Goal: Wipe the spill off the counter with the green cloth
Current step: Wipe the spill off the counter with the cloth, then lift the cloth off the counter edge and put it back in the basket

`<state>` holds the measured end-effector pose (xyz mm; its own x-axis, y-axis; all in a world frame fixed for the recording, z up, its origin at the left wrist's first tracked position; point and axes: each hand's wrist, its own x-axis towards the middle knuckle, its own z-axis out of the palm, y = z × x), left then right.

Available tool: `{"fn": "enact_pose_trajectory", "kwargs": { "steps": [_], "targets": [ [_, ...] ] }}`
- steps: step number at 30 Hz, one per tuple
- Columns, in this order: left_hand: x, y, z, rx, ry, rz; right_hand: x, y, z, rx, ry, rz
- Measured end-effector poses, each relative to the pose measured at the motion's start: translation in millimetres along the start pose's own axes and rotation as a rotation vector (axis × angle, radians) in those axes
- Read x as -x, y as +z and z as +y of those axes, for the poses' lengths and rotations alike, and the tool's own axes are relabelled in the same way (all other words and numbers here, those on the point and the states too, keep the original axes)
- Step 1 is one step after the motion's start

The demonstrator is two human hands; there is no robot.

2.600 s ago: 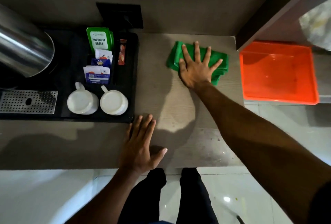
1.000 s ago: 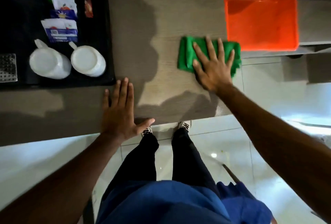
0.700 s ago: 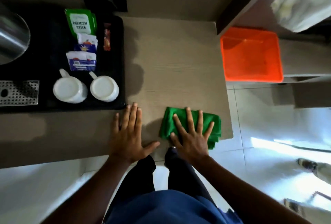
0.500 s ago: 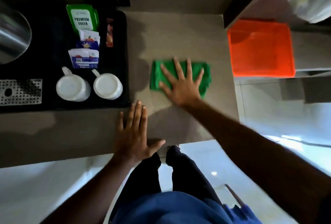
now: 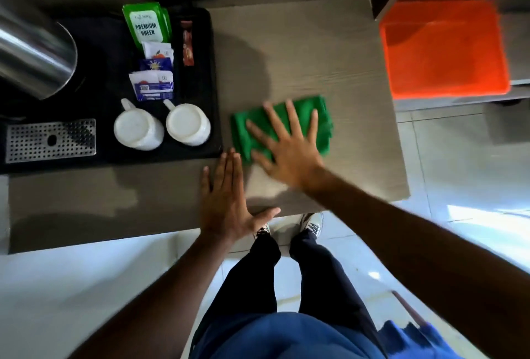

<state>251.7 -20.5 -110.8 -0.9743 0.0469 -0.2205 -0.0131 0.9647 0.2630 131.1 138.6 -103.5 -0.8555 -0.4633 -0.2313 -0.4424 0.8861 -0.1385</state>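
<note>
The folded green cloth (image 5: 323,117) lies on the grey wood-grain counter (image 5: 315,52), just right of the black tray. My right hand (image 5: 286,146) presses flat on top of it with the fingers spread, and both are blurred by motion. My left hand (image 5: 226,203) rests flat on the counter near its front edge, fingertips almost touching the cloth's near left corner. I cannot make out a distinct spill on the surface.
A black tray (image 5: 214,77) on the left carries two upturned white mugs (image 5: 138,128) (image 5: 187,123), tea sachets (image 5: 147,26), a steel kettle (image 5: 31,54) and a drip grate (image 5: 50,140). An orange tub (image 5: 444,49) sits on a lower shelf to the right.
My right hand has swept the cloth from the counter's right side to its front edge, then back up and left toward the tray. My left hand has stayed planted.
</note>
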Motion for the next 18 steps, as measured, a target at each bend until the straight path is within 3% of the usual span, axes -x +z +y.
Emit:
{"fn": "enact_pose_trajectory", "kwargs": {
  "steps": [4, 10, 15, 18],
  "targets": [
    [29, 0, -8, -0.005, 0.068, -0.021, 143, 22, 19, 0.047, -0.036, -0.057],
    [29, -9, -7, 0.034, 0.027, -0.098, 154, 9, 20, 0.163, -0.023, -0.266],
    [25, -21, 6, 0.053, -0.016, -0.161, 164, -5, 36, 0.109, -0.124, -0.066],
    [27, -31, 11, 0.080, -0.053, -0.147, 168, -14, 40, -0.058, -0.145, -0.037]
  ]
}}
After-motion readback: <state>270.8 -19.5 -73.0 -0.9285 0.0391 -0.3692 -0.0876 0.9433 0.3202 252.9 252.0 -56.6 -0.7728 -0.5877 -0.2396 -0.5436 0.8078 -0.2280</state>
